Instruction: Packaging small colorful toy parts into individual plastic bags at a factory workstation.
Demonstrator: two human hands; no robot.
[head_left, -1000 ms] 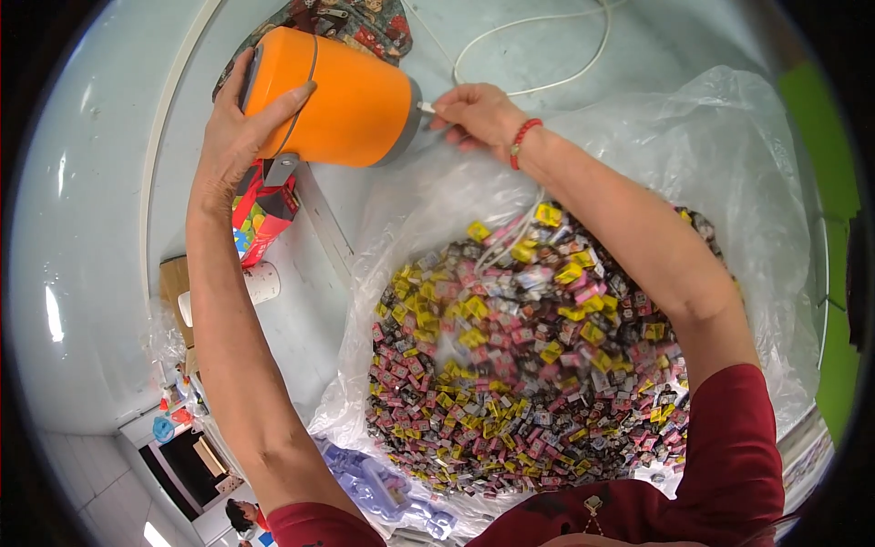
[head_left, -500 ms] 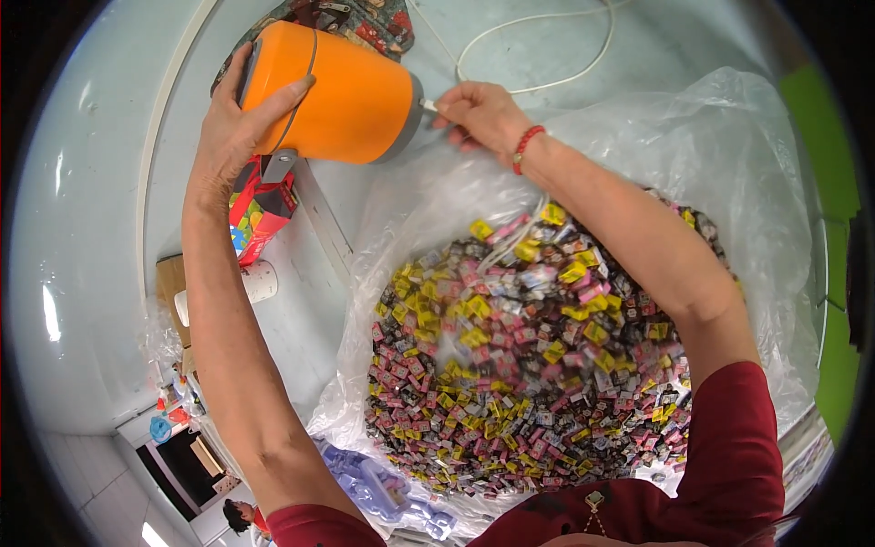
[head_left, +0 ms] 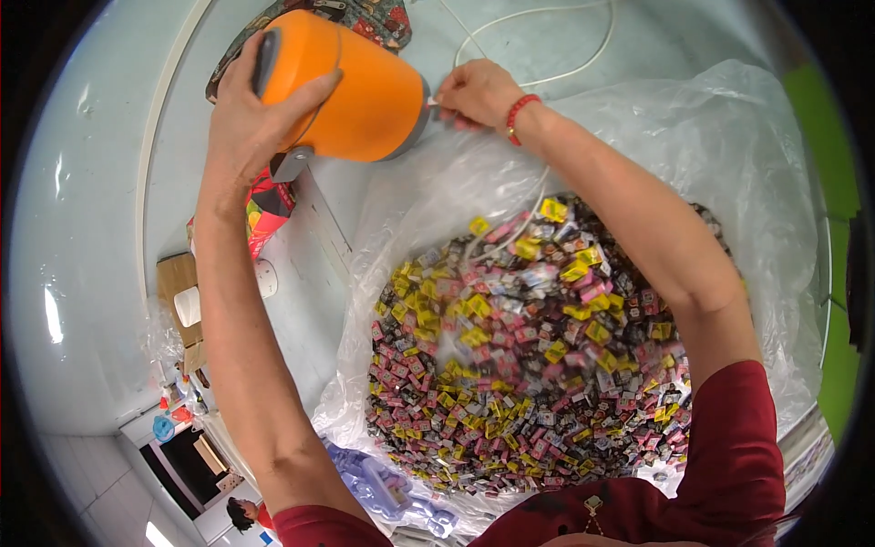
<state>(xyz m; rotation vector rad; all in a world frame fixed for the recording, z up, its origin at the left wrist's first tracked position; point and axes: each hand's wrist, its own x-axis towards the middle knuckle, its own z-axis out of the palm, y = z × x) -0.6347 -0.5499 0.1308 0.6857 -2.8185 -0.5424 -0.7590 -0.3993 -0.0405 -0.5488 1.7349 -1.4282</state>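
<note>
My left hand (head_left: pixel 244 132) grips an orange cylindrical device (head_left: pixel 360 96) with grey ends and a grey bracket, held tilted on its side at the upper left. Its thumb lies across the orange wall and the fingers go round the far end. At the device's grey right end, my right hand (head_left: pixel 478 91), wearing a red bead bracelet, pinches a white cable plug (head_left: pixel 432 102), mostly hidden by the fingers. A white cable (head_left: pixel 501 246) hangs below that hand over a heap of small wrapped pieces (head_left: pixel 510 401), pink, yellow and black, in a clear plastic bag (head_left: pixel 674 123).
A patterned cloth pouch (head_left: pixel 387 25) lies behind the device, near a looped white cord (head_left: pixel 602 46). Left are a red package (head_left: pixel 269 214), a white cup (head_left: pixel 264 278) and cardboard (head_left: pixel 175 278). A purple plastic item (head_left: pixel 378 483) is near me; another person (head_left: pixel 244 515) appears far lower left.
The orange device has shifted slightly right with my left hand. My right hand has moved up a little and its fingers are closer to the device's grey end.
</note>
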